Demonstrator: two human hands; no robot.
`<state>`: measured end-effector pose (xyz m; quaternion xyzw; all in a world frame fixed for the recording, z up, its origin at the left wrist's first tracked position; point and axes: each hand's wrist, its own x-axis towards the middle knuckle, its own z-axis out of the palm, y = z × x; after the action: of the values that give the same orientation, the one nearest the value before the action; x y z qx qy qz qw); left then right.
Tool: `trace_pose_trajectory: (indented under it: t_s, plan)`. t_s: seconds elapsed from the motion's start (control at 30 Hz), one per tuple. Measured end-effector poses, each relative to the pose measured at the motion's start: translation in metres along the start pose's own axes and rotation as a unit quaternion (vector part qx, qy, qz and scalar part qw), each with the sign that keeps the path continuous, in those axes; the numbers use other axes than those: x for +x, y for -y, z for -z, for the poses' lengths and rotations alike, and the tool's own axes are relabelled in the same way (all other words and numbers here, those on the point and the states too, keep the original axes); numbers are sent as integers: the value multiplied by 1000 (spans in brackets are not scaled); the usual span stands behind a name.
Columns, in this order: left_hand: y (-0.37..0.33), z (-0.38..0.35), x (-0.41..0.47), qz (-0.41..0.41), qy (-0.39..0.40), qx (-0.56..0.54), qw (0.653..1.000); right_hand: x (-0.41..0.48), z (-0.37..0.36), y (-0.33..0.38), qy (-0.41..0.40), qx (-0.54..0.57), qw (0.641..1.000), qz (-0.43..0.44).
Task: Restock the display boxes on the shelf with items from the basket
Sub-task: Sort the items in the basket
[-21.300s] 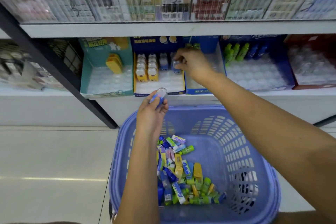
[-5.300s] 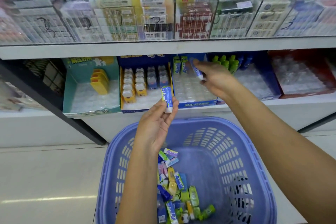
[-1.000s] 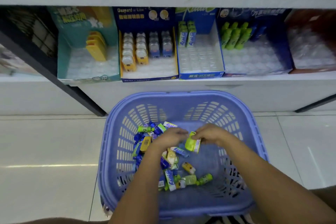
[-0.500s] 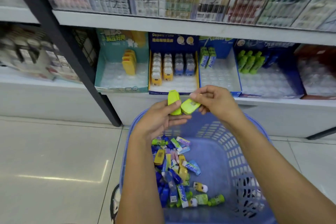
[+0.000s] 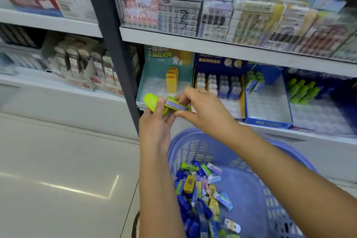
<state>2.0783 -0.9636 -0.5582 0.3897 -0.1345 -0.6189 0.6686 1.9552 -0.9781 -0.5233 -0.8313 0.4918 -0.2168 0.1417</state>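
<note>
My left hand holds a lime-green case just in front of the teal display box, thumb across it. My right hand pinches a second green case with a purple face beside the first one. The teal box holds a few yellow cases standing in a row at the back. Below, the blue basket contains several small packs in blue, green, yellow and pink.
Right of the teal box stand a dark blue box with small jars, a blue box with green-blue packs and another with green bottles. A black shelf post rises left of my hands. The upper shelf overhangs.
My hands have risen from above the basket to the front of the teal box with both green cases. The view has swung left and closer to the shelf.
</note>
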Motion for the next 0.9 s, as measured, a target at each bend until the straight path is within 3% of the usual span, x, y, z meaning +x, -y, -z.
trace_pose_trajectory:
  t_s: [0.17,0.4,0.5,0.63,0.77,0.9]
  plan:
    - [-9,7,14,-39,-44,-9,998,21,-4,13,30,55,998,30]
    - [-12,14,31,-40,-47,-50,997,63,-5,9,135,0,989,64]
    - [-16,18,38,-46,-39,-61,996,77,0,3,82,78,993,30]
    - [-13,34,43,-59,-64,102,991,111,-8,-14,-52,72,995,-41]
    - [-3,45,46,-55,-92,232,967,150,-32,-23,-30,25,998,-53]
    - [-4,47,48,-55,-90,247,963,167,-55,-27,-27,-41,999,-13]
